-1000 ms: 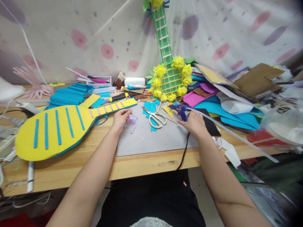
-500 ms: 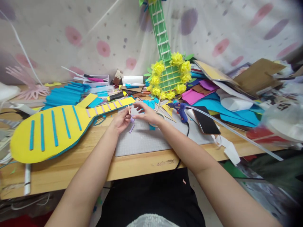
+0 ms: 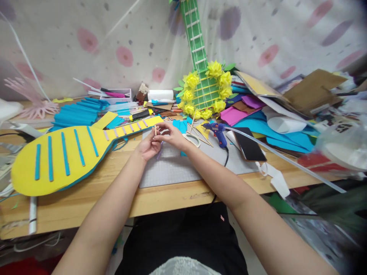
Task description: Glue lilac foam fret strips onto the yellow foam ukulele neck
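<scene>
Wooden tabletop [image 3: 168, 200], lower frame. Grey cutting mat [image 3: 172, 172], centre. Left hand [image 3: 148, 147], centre: fingers pinching small pale stick [image 3: 155, 131], upright. Right hand [image 3: 172, 136]: fingers curled beside stick, grip unclear. Yellow-flowered green guitar shape [image 3: 206, 91], upper centre. Spotted sheeting [image 3: 140, 34], across top of frame.

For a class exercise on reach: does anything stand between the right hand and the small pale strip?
Nothing visible does. The left hand pinches the small pale strip, and the right hand is close beside it; whether its fingers touch it is unclear. The blue glue gun lies off to the right, out of the way.
</scene>
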The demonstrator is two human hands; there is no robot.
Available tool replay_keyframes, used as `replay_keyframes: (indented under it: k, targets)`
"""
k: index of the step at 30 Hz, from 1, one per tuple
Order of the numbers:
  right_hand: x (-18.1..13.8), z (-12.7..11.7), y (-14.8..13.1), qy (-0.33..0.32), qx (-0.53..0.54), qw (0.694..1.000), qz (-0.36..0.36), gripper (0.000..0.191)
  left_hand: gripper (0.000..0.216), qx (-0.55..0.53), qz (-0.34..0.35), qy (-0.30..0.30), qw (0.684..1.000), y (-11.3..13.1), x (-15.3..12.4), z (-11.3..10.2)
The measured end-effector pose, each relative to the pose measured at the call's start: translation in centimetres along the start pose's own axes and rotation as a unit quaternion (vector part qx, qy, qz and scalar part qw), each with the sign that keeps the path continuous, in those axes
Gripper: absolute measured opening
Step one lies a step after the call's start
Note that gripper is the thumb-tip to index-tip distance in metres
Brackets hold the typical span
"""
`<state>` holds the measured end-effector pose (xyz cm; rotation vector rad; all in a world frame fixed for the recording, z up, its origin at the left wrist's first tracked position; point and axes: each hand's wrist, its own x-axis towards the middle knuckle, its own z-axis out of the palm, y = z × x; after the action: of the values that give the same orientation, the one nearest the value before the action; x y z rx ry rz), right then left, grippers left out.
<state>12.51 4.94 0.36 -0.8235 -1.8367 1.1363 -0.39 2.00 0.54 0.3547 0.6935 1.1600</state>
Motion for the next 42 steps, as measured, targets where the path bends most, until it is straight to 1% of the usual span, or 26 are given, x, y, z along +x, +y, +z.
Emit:
replay_keyframes:
  k: [3,5,6,7,8,9,10,11,12,13,14,15,18,20,21,24,26,27,28,30,31,33,36,39,42]
  targets:
    - [0.1,0.0,0.2,0.016,0.015,1.000,0.007,0.047,0.016,0.029,-0.002,0.003,1.000,0.1,-0.1,0.1]
    - [0.1,-0.5,0.3,0.054,0.021,0.998,0.006,0.048,0.023,0.079,0.013,0.016,0.997,0.5,-0.1,0.0]
    - [0.1,-1.0,0.5,0.077,0.020,0.997,0.006,0.048,0.026,0.117,0.037,0.035,0.992,0.8,-0.1,-0.2]
    - [0.0,-1.4,0.7,0.097,0.020,0.995,0.006,0.048,0.028,0.161,0.076,0.067,0.982,1.2,0.0,-0.5]
    - [-0.1,-1.9,0.9,0.112,0.018,0.994,0.009,0.049,0.028,0.210,0.125,0.110,0.963,1.6,0.1,-0.9]
    - [-0.2,-2.4,1.2,0.119,0.015,0.993,0.014,0.049,0.026,0.261,0.184,0.159,0.934,2.0,0.3,-1.4]
    - [-0.4,-2.8,1.5,0.119,0.011,0.993,0.022,0.049,0.022,0.315,0.239,0.211,0.894,2.3,0.5,-1.9]
    - [-0.6,-3.1,1.9,0.117,0.004,0.993,0.032,0.049,0.020,0.379,0.277,0.249,0.847,2.5,0.6,-2.4]
    - [-0.7,-3.3,2.3,0.114,-0.005,0.993,0.041,0.050,0.021,0.443,0.304,0.273,0.798,2.5,0.7,-2.8]
    - [-0.9,-3.4,2.6,0.112,-0.017,0.992,0.047,0.050,0.023,0.510,0.306,0.276,0.755,2.4,0.8,-3.1]
    - [-1.1,-3.4,2.9,0.110,-0.031,0.992,0.050,0.050,0.024,0.573,0.295,0.264,0.717,2.2,0.9,-3.3]
    - [-1.2,-3.3,3.2,0.109,-0.046,0.992,0.049,0.050,0.023,0.627,0.287,0.237,0.684,1.9,0.9,-3.4]
    - [-1.5,-2.9,3.7,0.107,-0.084,0.990,0.037,0.049,0.018,0.737,0.289,0.128,0.597,0.7,1.0,-3.3]
    - [-1.6,-2.8,3.8,0.105,-0.095,0.989,0.031,0.048,0.021,0.773,0.286,0.085,0.560,0.2,1.2,-3.1]
    - [-1.7,-2.8,3.7,0.104,-0.098,0.989,0.029,0.047,0.019,0.783,0.278,0.079,0.552,0.1,1.3,-3.0]
    - [-1.8,-2.9,3.5,0.105,-0.106,0.988,0.028,0.045,0.009,0.786,0.265,0.075,0.554,0.2,1.5,-2.8]
    - [-1.9,-2.9,3.2,0.106,-0.113,0.988,0.024,0.044,0.007,0.766,0.281,0.080,0.572,0.4,1.5,-2.7]
    - [-2.0,-2.9,3.1,0.106,-0.118,0.987,0.019,0.044,0.006,0.745,0.293,0.091,0.592,0.5,1.4,-2.6]
    - [-2.0,-2.9,2.9,0.106,-0.123,0.987,0.014,0.043,0.007,0.716,0.305,0.109,0.619,0.5,1.3,-2.6]
    - [-2.1,-2.7,2.4,0.104,-0.144,0.984,0.002,0.043,0.009,0.642,0.323,0.164,0.676,0.3,1.2,-2.5]
    - [-2.2,-2.5,2.1,0.099,-0.160,0.982,-0.004,0.042,0.010,0.607,0.327,0.190,0.699,0.1,1.2,-2.5]
    - [-2.3,-2.2,1.5,0.086,-0.198,0.976,-0.015,0.041,0.012,0.555,0.324,0.224,0.733,-0.3,1.2,-2.4]
    - [-2.5,-1.5,0.9,0.067,-0.246,0.967,-0.031,0.039,0.013,0.510,0.306,0.226,0.772,-1.2,1.5,-2.2]
    - [-2.7,-1.2,0.8,0.060,-0.276,0.958,-0.043,0.035,0.017,0.457,0.292,0.195,0.817,-1.9,2.0,-2.0]
    - [-2.7,-1.1,0.8,0.062,-0.298,0.952,-0.030,0.034,0.015,0.402,0.278,0.170,0.856,-2.3,2.2,-1.8]
